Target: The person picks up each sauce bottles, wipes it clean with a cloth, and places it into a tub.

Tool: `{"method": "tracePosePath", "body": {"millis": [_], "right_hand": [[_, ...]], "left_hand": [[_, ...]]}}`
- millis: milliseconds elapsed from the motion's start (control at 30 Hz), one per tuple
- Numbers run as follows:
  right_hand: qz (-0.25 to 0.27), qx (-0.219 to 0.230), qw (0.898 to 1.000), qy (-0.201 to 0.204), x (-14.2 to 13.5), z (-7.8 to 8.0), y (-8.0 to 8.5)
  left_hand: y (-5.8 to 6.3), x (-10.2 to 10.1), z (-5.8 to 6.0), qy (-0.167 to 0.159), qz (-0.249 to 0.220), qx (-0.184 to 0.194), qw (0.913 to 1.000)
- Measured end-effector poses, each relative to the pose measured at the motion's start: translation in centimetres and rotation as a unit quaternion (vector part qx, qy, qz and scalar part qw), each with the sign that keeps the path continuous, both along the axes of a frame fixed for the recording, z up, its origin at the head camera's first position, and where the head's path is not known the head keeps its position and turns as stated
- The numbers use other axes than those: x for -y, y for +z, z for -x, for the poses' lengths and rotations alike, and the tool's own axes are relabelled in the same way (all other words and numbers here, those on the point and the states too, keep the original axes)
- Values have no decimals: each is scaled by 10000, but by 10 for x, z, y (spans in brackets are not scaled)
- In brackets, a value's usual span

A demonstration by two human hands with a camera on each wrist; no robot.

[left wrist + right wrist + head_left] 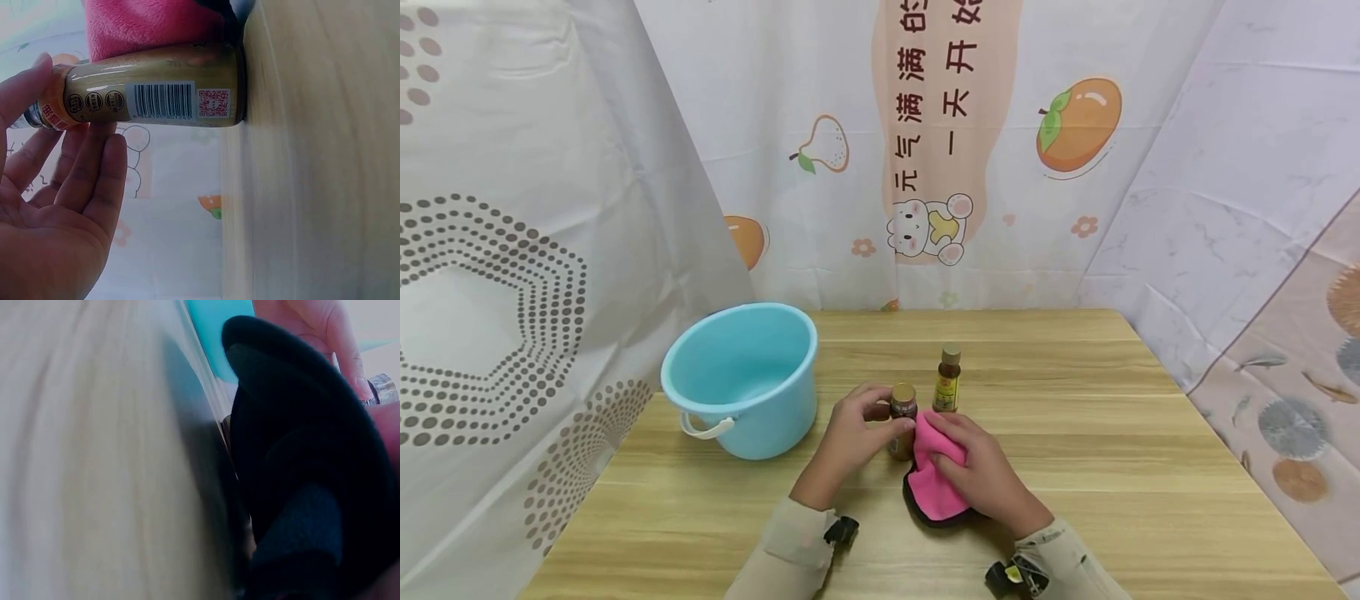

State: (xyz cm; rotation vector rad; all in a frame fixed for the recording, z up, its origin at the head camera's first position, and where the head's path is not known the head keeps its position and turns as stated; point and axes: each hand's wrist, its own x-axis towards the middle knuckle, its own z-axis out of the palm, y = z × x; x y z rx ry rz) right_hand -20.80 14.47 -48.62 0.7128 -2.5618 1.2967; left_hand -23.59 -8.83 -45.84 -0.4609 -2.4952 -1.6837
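The pink cloth point(938, 487) and the brown bottle point(902, 408) are both in hand near the middle of the wood-grain worktop point(1112, 467). Nearest are two beige sleeves point(793, 542), each with a small black device point(842, 531) at its cuff. Just past them hangs the lower end of the cloth, its dark underside point(306, 412) filling much of the right wrist view; whether this edge rests on the worktop I cannot tell. Above that, the right hand point(983, 473) has its grip closed around the bunched cloth, thumb across the front, and the upper part of the cloth lies against the bottle's side.

The bottle stands upright on the worktop, left of the cloth. The left hand's point(856, 433) grip is closed on its upper part, thumb on one side and fingers on the other. The left wrist view shows a barcode point(161, 101) and a small red square code point(214, 102) on its golden label.

Well to the left stands a light blue bucket point(778, 421), its white handle point(707, 429) hanging at the near side. Behind the cloth, a second bottle point(947, 387) with a yellow label stands upright. Beyond the worktop's far edge hangs a white curtain point(820, 67) printed with fruit, flowers, a cartoon animal and Chinese characters.
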Motion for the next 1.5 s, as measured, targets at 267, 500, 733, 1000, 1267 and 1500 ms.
{"method": "tracePosePath", "body": {"millis": [267, 500, 733, 1000, 1267, 1500], "right_hand": [[462, -141, 9988, 6, 0, 2, -2], [1092, -498, 9926, 181, 2, 3, 0], [1016, -465, 9935, 211, 1, 2, 0], [789, -335, 9960, 248, -1, 3, -2], [292, -93, 9994, 183, -1, 1, -2], [-96, 24, 9999, 44, -1, 1, -3]], "left_hand": [[1, 0, -2, -98, -121, 143, 9998], [2, 0, -4, -67, -284, 506, 9983], [2, -1, -4, -78, -311, 499, 9982], [1, -1, -3, -103, -415, 538, 9976], [-2, 0, -2, -131, -464, 689, 9965], [1, -1, -3, -118, -398, 641, 9971]]}}
